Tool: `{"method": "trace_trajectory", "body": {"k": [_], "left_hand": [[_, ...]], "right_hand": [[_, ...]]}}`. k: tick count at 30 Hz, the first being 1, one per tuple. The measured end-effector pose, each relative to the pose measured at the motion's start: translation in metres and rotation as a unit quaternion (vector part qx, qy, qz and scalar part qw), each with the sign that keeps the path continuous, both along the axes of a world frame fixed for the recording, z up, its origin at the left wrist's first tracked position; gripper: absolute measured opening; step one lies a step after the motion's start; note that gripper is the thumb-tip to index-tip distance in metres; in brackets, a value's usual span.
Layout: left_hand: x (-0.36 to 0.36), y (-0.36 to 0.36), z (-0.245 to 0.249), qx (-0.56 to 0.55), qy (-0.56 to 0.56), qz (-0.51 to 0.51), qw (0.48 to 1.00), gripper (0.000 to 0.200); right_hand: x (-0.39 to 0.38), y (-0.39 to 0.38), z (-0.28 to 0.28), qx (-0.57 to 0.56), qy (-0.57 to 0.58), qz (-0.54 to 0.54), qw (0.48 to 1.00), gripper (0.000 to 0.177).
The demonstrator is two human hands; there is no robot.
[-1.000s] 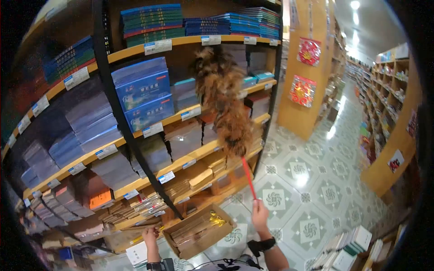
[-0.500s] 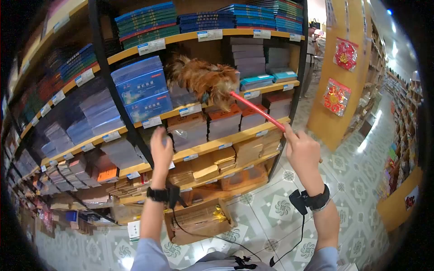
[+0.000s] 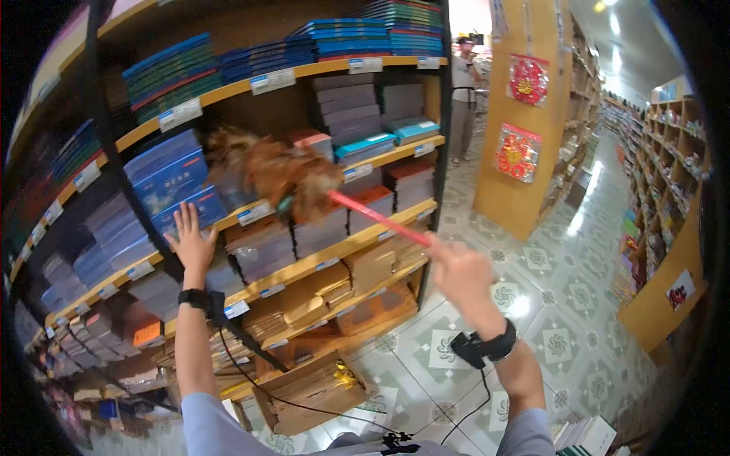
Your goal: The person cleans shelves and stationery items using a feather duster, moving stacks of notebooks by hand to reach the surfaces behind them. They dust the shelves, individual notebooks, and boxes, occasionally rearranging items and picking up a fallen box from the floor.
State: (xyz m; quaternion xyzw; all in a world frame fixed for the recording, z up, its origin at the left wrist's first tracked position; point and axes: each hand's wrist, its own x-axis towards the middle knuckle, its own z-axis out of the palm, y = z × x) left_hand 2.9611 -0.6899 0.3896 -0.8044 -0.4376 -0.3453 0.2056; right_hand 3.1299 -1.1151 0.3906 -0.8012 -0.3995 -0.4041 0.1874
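Note:
My right hand (image 3: 462, 275) is closed around the red handle of a feather duster (image 3: 277, 173). Its brown feathers, blurred by motion, lie across the front of a middle shelf, beside blue boxes (image 3: 171, 178) and over bundled stock with orange tops. My left hand (image 3: 192, 242) has its fingers spread, fingertips right at the lower blue box near the black shelf post (image 3: 141, 205). Both wrists wear black straps with small devices and cables.
Stacks of blue and green books (image 3: 342, 38) fill the upper shelf. An open cardboard box (image 3: 304, 406) sits on the tiled floor below. Right of the shelf stands a wooden end panel (image 3: 506, 194) with red decorations; a person (image 3: 464, 99) stands beyond it.
The view has shifted right. My left hand has risen from below the shelf edge to the blue boxes, fingers spreading. The duster has moved along the shelf with my right hand.

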Motion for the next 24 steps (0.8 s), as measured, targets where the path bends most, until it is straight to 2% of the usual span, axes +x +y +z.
{"method": "trace_trajectory", "body": {"k": [2,3,5,6,8,10,13,17,19,20,22,24], "left_hand": [[-0.007,0.000,0.004,-0.009,0.027,-0.003,1.000,0.071],[-0.009,0.005,0.002,0.002,0.023,-0.014,1.000,0.072],[-0.011,0.007,0.004,-0.011,0.027,-0.014,0.999,0.073],[-0.010,0.007,0.005,-0.025,0.034,-0.023,0.999,0.074],[-0.010,0.004,0.006,-0.030,0.032,-0.019,0.999,0.076],[-0.010,0.003,0.007,-0.028,0.023,-0.030,0.999,0.075],[-0.013,0.007,0.005,-0.013,0.012,-0.046,0.999,0.077],[-0.012,0.010,0.003,0.003,-0.010,-0.077,0.997,0.079],[-0.014,0.013,0.000,0.011,-0.023,-0.105,0.994,0.079],[-0.015,0.014,-0.001,0.005,-0.021,-0.105,0.994,0.079],[-0.017,0.015,-0.002,0.013,-0.032,-0.126,0.991,0.079],[-0.022,0.016,-0.005,0.002,-0.028,-0.133,0.991,0.077]], "right_hand": [[0.013,0.002,0.005,-0.003,0.026,-0.072,0.997,0.023],[0.010,0.007,0.004,-0.005,0.027,-0.063,0.998,0.023],[0.000,0.013,0.007,0.000,0.005,-0.126,0.992,0.023],[-0.005,0.016,0.007,0.000,0.004,-0.121,0.993,0.023],[-0.020,0.019,0.006,-0.009,0.001,-0.014,1.000,0.023],[-0.019,0.021,0.011,-0.013,0.001,-0.002,1.000,0.023],[-0.003,0.024,0.018,0.004,0.035,-0.108,0.993,0.024],[-0.028,0.031,-0.001,-0.027,0.009,-0.115,0.993,0.021],[-0.029,0.024,-0.023,0.049,0.108,-0.018,0.993,0.018],[-0.027,0.020,-0.038,0.043,0.111,-0.019,0.993,0.018],[-0.021,0.011,-0.076,0.140,0.183,-0.046,0.972,0.014],[-0.036,0.000,-0.112,0.146,0.294,-0.036,0.944,0.020]]}}
